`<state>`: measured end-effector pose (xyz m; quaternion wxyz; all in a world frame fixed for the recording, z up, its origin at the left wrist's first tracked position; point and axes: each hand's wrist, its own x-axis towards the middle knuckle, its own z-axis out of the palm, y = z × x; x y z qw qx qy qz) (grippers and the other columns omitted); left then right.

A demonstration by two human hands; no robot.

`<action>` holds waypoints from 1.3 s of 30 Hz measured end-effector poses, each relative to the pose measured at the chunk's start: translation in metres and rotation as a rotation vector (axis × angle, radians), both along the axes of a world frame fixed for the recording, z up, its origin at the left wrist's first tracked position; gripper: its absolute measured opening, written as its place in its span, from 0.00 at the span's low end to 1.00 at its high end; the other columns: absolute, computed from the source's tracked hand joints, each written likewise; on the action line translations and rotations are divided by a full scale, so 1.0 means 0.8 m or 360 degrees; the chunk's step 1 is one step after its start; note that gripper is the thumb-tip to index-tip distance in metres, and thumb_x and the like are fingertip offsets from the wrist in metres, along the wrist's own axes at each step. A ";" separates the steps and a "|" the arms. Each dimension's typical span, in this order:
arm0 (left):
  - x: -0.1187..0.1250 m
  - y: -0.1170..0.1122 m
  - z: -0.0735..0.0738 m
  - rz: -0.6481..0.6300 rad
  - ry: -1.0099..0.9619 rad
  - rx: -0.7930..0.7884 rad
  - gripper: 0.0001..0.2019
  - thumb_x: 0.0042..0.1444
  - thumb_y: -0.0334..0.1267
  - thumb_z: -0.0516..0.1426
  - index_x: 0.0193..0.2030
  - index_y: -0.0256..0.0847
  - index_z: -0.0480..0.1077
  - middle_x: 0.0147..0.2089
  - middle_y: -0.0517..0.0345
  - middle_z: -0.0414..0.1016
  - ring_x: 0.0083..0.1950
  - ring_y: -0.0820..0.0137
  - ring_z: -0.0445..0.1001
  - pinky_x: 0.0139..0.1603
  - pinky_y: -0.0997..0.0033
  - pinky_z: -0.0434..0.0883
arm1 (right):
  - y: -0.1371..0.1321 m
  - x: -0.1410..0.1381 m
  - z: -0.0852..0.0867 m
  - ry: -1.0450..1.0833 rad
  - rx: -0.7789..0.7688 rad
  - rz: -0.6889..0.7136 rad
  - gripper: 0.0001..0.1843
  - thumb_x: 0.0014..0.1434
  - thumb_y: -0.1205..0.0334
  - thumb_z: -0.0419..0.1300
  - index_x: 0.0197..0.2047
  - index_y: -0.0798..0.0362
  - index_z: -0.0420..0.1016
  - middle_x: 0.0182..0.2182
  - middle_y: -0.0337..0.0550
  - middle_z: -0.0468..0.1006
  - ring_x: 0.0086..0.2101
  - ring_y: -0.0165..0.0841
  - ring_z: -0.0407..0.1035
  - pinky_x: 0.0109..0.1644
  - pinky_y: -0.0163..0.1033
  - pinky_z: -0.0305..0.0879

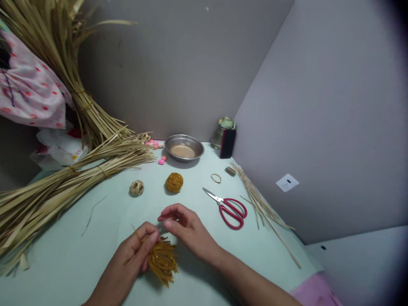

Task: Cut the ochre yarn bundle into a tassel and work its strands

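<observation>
Pinched between thumb and fingers of my left hand (135, 250) is a golden-brown yarn tassel (163, 260), its strands fanning out to the right and down. My right hand (188, 231) hovers just above the tassel, fingers curved and thumb apart from them, with nothing visible in it. Beyond the hands lies a ball of matching yarn (174, 182). Left of that rests a small woven straw ball (137, 188). Red-handled scissors (227, 208) lie opened on the table to the right.
Straw bundles (95, 174) cover the left side. At the back stand a metal bowl (185, 148) of liquid, a phone (228, 143) and a glass jug (217, 138). A thin ring (216, 178) and loose straw strips (259, 197) lie to the right, by the wall.
</observation>
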<state>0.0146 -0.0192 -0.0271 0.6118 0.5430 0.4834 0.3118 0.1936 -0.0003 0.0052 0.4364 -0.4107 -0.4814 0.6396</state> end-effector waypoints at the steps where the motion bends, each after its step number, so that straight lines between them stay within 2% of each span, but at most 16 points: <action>1: 0.000 -0.001 0.001 0.0040 0.0030 0.0033 0.21 0.64 0.61 0.51 0.34 0.45 0.67 0.22 0.70 0.56 0.25 0.72 0.58 0.26 0.73 0.56 | -0.001 -0.001 -0.003 -0.0020 -0.0032 0.0076 0.23 0.53 0.48 0.73 0.43 0.54 0.75 0.38 0.42 0.78 0.39 0.30 0.70 0.46 0.36 0.65; 4: -0.001 -0.005 0.004 0.0186 0.0101 0.0114 0.20 0.64 0.61 0.51 0.36 0.46 0.66 0.21 0.70 0.58 0.25 0.70 0.59 0.27 0.72 0.58 | -0.007 -0.006 -0.015 0.0032 -0.0187 0.0325 0.30 0.43 0.47 0.78 0.41 0.53 0.71 0.34 0.38 0.76 0.34 0.30 0.68 0.39 0.36 0.63; 6: -0.002 -0.006 0.008 0.0289 0.0084 0.0094 0.19 0.64 0.61 0.51 0.42 0.47 0.66 0.21 0.71 0.60 0.24 0.69 0.60 0.26 0.72 0.59 | -0.010 -0.009 -0.021 0.0053 -0.0237 0.0382 0.32 0.39 0.45 0.79 0.38 0.53 0.70 0.30 0.37 0.75 0.31 0.29 0.67 0.36 0.35 0.61; 10: -0.005 -0.002 0.015 0.0423 -0.0063 0.0030 0.21 0.63 0.61 0.53 0.52 0.48 0.64 0.23 0.69 0.66 0.24 0.68 0.63 0.28 0.70 0.65 | -0.011 -0.011 -0.018 0.0010 -0.0179 0.0248 0.28 0.43 0.46 0.78 0.35 0.54 0.70 0.27 0.35 0.73 0.28 0.27 0.63 0.34 0.35 0.59; 15: -0.013 0.003 0.019 0.0627 -0.0006 0.0178 0.18 0.64 0.57 0.53 0.52 0.50 0.66 0.36 0.64 0.75 0.27 0.69 0.66 0.31 0.68 0.67 | -0.009 -0.010 -0.006 0.0020 -0.0213 0.0153 0.29 0.39 0.47 0.79 0.33 0.54 0.71 0.27 0.35 0.73 0.27 0.27 0.63 0.34 0.35 0.59; 18: -0.022 0.006 0.022 0.0811 0.0114 0.0341 0.14 0.63 0.53 0.56 0.50 0.51 0.68 0.46 0.59 0.75 0.46 0.61 0.74 0.50 0.65 0.69 | -0.007 -0.009 -0.006 0.0031 -0.0220 0.0122 0.29 0.40 0.46 0.78 0.33 0.53 0.69 0.27 0.35 0.73 0.27 0.27 0.63 0.33 0.35 0.59; 20: -0.026 0.006 0.024 0.0905 0.0239 0.0516 0.13 0.62 0.50 0.58 0.50 0.51 0.69 0.54 0.56 0.74 0.61 0.55 0.69 0.64 0.61 0.61 | -0.007 -0.009 -0.008 0.0024 -0.0206 0.0101 0.28 0.42 0.45 0.78 0.33 0.53 0.69 0.28 0.36 0.73 0.27 0.27 0.63 0.34 0.35 0.59; 21: -0.027 0.006 0.025 0.0917 0.0296 0.0625 0.13 0.62 0.48 0.58 0.51 0.51 0.69 0.56 0.55 0.72 0.65 0.53 0.66 0.68 0.59 0.57 | -0.008 -0.010 -0.008 0.0010 -0.0194 0.0094 0.28 0.42 0.45 0.77 0.33 0.53 0.69 0.28 0.36 0.73 0.27 0.27 0.63 0.34 0.35 0.59; 24: -0.024 0.003 0.021 0.0758 0.0382 0.0842 0.13 0.63 0.45 0.56 0.54 0.52 0.71 0.63 0.54 0.70 0.70 0.53 0.60 0.72 0.58 0.51 | -0.010 -0.011 -0.009 -0.0039 -0.0150 0.0097 0.26 0.44 0.47 0.77 0.33 0.53 0.69 0.28 0.34 0.72 0.27 0.26 0.61 0.34 0.34 0.59; 26: -0.018 0.002 0.014 0.0548 0.0345 0.0761 0.16 0.64 0.46 0.56 0.57 0.53 0.71 0.65 0.55 0.70 0.72 0.53 0.58 0.72 0.58 0.51 | -0.011 -0.013 -0.009 -0.0032 -0.0107 0.0120 0.25 0.45 0.50 0.77 0.33 0.53 0.69 0.26 0.33 0.69 0.27 0.26 0.59 0.33 0.33 0.57; 28: -0.013 0.003 0.007 0.0352 0.0321 0.0568 0.17 0.63 0.50 0.56 0.56 0.52 0.73 0.59 0.55 0.77 0.68 0.52 0.64 0.68 0.57 0.58 | -0.013 -0.013 -0.009 -0.0023 -0.0047 0.0125 0.23 0.47 0.51 0.76 0.33 0.53 0.69 0.27 0.33 0.68 0.27 0.26 0.58 0.33 0.33 0.57; 30: -0.011 0.004 0.003 0.0174 0.0319 0.0405 0.14 0.63 0.54 0.55 0.45 0.51 0.76 0.41 0.57 0.81 0.50 0.54 0.76 0.51 0.62 0.69 | -0.014 -0.014 -0.008 -0.0084 0.0024 0.0085 0.21 0.48 0.52 0.75 0.33 0.53 0.69 0.28 0.34 0.69 0.28 0.27 0.59 0.33 0.34 0.57; 32: -0.012 0.005 0.004 0.0116 0.0320 0.0328 0.18 0.64 0.56 0.53 0.31 0.49 0.71 0.26 0.62 0.72 0.31 0.62 0.71 0.33 0.68 0.66 | -0.014 -0.013 -0.008 -0.0181 0.0068 0.0032 0.19 0.49 0.53 0.74 0.33 0.53 0.69 0.29 0.35 0.69 0.29 0.28 0.59 0.34 0.35 0.58; 34: -0.015 0.006 0.008 0.0167 0.0295 0.0307 0.21 0.65 0.58 0.51 0.27 0.47 0.66 0.21 0.65 0.65 0.25 0.66 0.65 0.29 0.70 0.61 | -0.013 -0.013 -0.007 -0.0235 0.0069 0.0008 0.18 0.50 0.53 0.73 0.34 0.53 0.69 0.29 0.36 0.70 0.29 0.29 0.59 0.33 0.36 0.58; 36: -0.017 0.007 0.010 0.0244 0.0229 0.0255 0.20 0.64 0.60 0.51 0.31 0.47 0.67 0.21 0.66 0.63 0.25 0.67 0.63 0.29 0.71 0.60 | -0.013 -0.012 -0.007 -0.0237 0.0064 0.0005 0.18 0.50 0.53 0.72 0.33 0.52 0.69 0.29 0.37 0.70 0.28 0.29 0.59 0.33 0.36 0.58; 39: -0.017 0.008 0.012 0.0273 0.0089 0.0103 0.20 0.62 0.62 0.52 0.45 0.49 0.69 0.22 0.69 0.59 0.24 0.68 0.59 0.26 0.72 0.58 | -0.013 -0.013 -0.009 -0.0240 0.0085 -0.0016 0.20 0.49 0.51 0.73 0.32 0.52 0.68 0.29 0.36 0.70 0.28 0.29 0.59 0.33 0.36 0.57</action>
